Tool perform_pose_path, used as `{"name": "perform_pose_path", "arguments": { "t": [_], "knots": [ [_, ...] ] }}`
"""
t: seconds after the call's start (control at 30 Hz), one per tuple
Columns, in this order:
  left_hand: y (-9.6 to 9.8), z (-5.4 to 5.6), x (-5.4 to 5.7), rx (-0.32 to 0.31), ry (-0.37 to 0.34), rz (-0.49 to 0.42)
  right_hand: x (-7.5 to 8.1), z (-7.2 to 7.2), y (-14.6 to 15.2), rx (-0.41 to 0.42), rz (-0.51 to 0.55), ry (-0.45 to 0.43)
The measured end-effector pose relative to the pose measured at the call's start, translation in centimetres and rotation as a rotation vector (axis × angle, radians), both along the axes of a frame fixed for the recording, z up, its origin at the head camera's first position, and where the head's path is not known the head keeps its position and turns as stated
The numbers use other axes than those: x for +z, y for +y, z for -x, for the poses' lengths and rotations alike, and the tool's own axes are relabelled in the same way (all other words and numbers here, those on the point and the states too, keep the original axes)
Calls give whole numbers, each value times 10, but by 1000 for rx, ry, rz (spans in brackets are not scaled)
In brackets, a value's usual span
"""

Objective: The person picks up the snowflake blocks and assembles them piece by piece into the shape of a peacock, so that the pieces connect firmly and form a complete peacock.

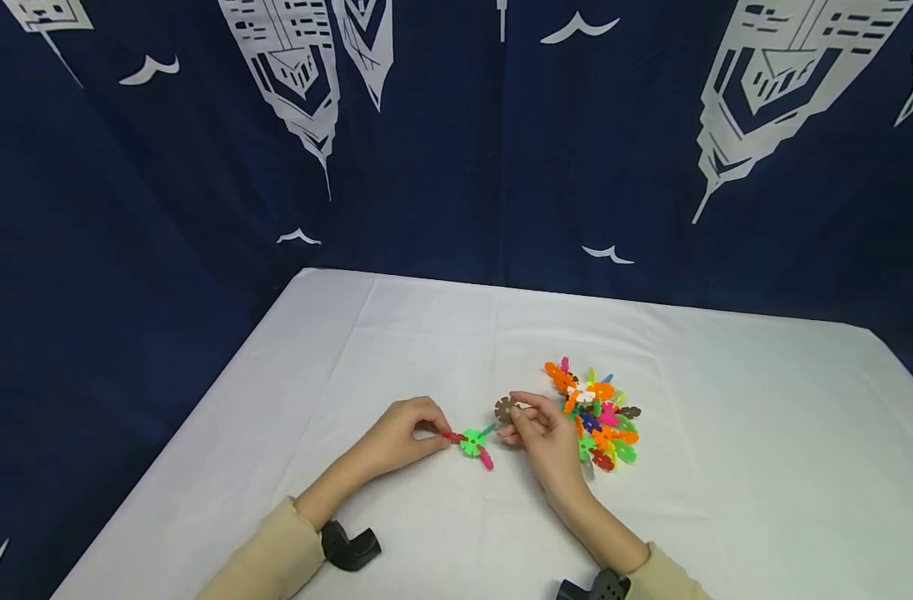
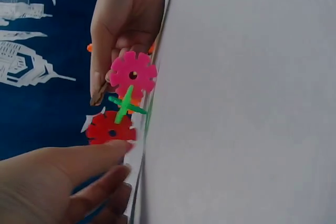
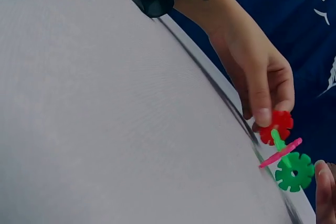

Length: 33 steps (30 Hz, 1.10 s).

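Note:
My left hand (image 1: 404, 432) pinches a red notched plastic disc (image 2: 111, 128) between thumb and fingers. Joined to that disc is a light green one (image 1: 472, 443), which carries a pink disc (image 2: 133, 74) and a darker green disc (image 3: 294, 172). Just right of this small assembly, my right hand (image 1: 544, 437) pinches a brown notched disc (image 1: 506, 409) by its edge. In the left wrist view the brown disc shows edge-on, close beside the pink one. Only part of the right hand shows in the right wrist view.
A heap of interlocking discs (image 1: 606, 437) in many colours lies right of my right hand. Everything is on a white cloth-covered table (image 1: 764, 433). A dark blue curtain (image 1: 501, 167) with white prints hangs behind it. Each wrist bears a black device (image 1: 350, 547).

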<state>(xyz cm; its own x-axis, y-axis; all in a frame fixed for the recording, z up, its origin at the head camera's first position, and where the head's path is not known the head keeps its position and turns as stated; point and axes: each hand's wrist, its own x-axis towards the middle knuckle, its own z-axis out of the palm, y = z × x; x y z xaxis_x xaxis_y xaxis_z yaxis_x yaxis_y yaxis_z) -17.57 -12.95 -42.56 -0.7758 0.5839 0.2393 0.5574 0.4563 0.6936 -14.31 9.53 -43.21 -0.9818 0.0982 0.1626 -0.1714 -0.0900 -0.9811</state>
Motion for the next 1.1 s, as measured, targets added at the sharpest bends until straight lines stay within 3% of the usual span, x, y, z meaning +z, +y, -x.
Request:
{"name": "perform_pose_path", "arguments": {
  "t": [0.1,0.33,0.37,0.47,0.7,1.1],
  "knots": [
    [8,0,1,61,10,-127,1,-1,2,-3,12,-14],
    [22,-23,38,94,27,-273,2,-5,0,63,92,-18],
    [23,-23,38,96,26,-283,3,-6,0,82,106,-13],
    [29,-23,34,100,9,-311,3,-9,-1,134,129,-7],
    [35,-8,-4,129,-30,-352,1,-14,1,118,122,-44],
    [36,-12,-4,115,-76,-465,-1,-16,-1,89,114,-102]
  ]
}}
